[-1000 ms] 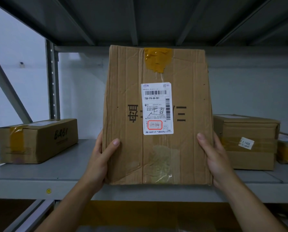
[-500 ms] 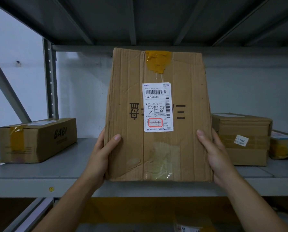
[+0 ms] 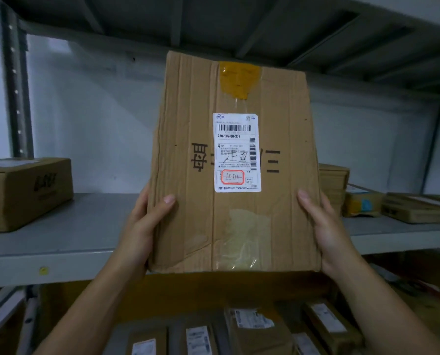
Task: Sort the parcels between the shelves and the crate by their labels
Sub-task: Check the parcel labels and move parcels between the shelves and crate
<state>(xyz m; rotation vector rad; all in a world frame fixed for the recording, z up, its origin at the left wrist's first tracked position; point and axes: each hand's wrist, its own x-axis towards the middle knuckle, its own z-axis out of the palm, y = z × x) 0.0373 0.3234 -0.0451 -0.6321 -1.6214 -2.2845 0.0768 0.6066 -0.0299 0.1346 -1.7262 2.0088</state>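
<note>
I hold a worn brown cardboard parcel (image 3: 188, 201) upright in front of the grey metal shelf (image 3: 60, 242), its face turned toward me. A white shipping label (image 3: 237, 152) with a barcode and a red-outlined box sits in its middle, and yellow tape covers the top edge. My left hand (image 3: 144, 226) grips the lower left edge, thumb on the front. My right hand (image 3: 326, 226) grips the lower right edge the same way. The parcel's bottom hangs level with the shelf's front lip.
A brown box (image 3: 27, 193) stands on the shelf at the left. More boxes (image 3: 362, 203) and a flat parcel (image 3: 418, 207) lie at the right. Below the shelf, several labelled parcels (image 3: 252, 326) lie packed together. Another shelf deck (image 3: 213, 21) hangs close overhead.
The view has tipped down and shifted right, bringing the parcels under the shelf into sight. The parcel stays in both hands, tilted slightly and a little closer to me.
</note>
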